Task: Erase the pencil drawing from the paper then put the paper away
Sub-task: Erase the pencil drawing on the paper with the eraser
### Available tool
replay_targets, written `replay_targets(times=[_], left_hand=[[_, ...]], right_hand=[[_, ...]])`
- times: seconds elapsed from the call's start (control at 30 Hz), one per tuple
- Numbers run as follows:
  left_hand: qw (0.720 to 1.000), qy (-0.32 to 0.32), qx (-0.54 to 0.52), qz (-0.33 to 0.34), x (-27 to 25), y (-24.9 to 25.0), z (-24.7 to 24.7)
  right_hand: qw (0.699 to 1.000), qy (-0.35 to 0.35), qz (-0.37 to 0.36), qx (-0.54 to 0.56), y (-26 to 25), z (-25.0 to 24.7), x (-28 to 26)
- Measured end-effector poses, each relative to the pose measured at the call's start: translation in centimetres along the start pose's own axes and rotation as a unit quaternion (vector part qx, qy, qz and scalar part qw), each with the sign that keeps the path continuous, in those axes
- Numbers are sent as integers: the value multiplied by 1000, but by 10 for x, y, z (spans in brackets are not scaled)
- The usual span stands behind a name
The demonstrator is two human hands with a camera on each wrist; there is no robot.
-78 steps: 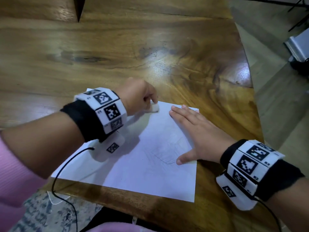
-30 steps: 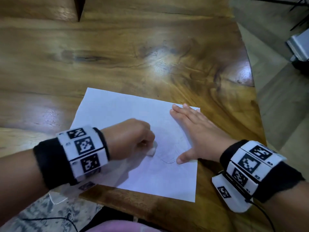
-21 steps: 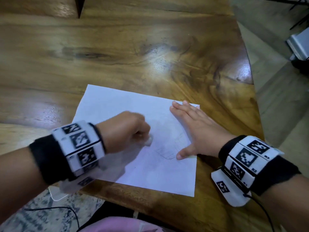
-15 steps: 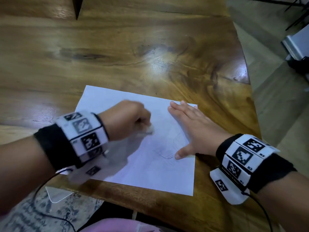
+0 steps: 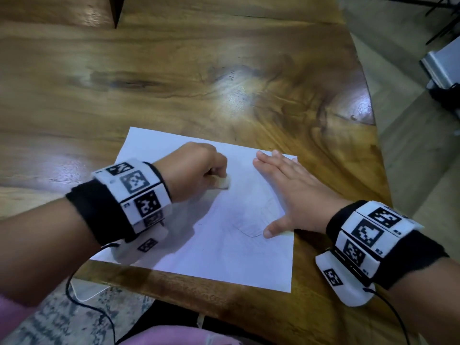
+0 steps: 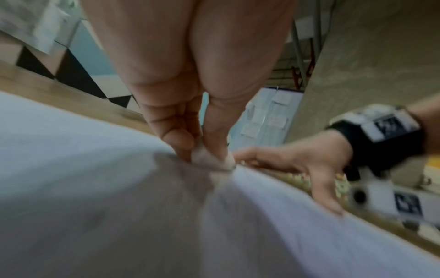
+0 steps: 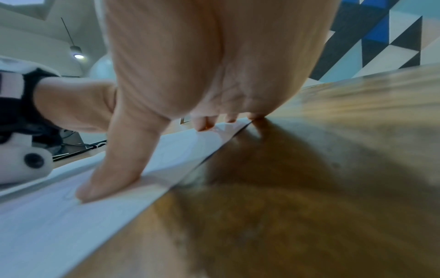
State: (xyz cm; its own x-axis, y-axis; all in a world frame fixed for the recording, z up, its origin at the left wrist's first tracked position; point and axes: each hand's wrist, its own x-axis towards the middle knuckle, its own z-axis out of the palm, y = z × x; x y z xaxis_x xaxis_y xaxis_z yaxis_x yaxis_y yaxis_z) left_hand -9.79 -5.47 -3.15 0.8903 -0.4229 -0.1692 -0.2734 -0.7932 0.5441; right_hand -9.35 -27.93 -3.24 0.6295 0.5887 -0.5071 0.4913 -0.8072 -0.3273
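Right at the fingertips, the left hand (image 5: 196,168) has its thumb and curled fingers pinched tight round a small white eraser (image 5: 223,182), whose lower end is pressed onto the paper (image 5: 224,257); the left wrist view shows the same eraser (image 6: 209,159) squeezed between thumb and forefinger with its tip on the sheet. Just beside it, the right hand (image 5: 288,192) lies flat with fingers straight and together and the thumb splayed out, holding nothing, only pressing the sheet down near its right edge; from the right wrist view the thumb (image 7: 109,180) sits on the paper while the outermost fingertip seems to reach past the far corner onto the wooden table (image 5: 174,70). A faint pencil drawing (image 5: 251,225) remains between the two hands, its darkest curved line just beside the right thumb and partly under the palm. The sheet lies near the front edge of the table. I'd judge the erasing is only partway done. The risk as I see it: a hard stroke toward the unpinned left side could buckle or crease the sheet, and the lines under the right palm will be missed unless that hand shifts.
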Motion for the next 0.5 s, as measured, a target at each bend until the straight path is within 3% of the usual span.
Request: replay_targets(times=[0.07, 0.2, 0.4, 0.43, 0.5], left_hand=[[999, 1, -20, 31, -13, -3, 6], [995, -89, -28, 24, -48, -8, 5], [1000, 14, -7, -6, -1, 6, 5], [1000, 16, -8, 10, -6, 4, 8], [998, -43, -8, 48, -28, 1, 11]], right_hand=[[1000, -1, 1, 2, 0, -1, 0], [1000, -2, 0, -1, 0, 1, 1], [1000, 2, 2, 3, -2, 0, -1], [1000, 3, 2, 4, -2, 0, -1], [1000, 6, 1, 8, -2, 0, -1]])
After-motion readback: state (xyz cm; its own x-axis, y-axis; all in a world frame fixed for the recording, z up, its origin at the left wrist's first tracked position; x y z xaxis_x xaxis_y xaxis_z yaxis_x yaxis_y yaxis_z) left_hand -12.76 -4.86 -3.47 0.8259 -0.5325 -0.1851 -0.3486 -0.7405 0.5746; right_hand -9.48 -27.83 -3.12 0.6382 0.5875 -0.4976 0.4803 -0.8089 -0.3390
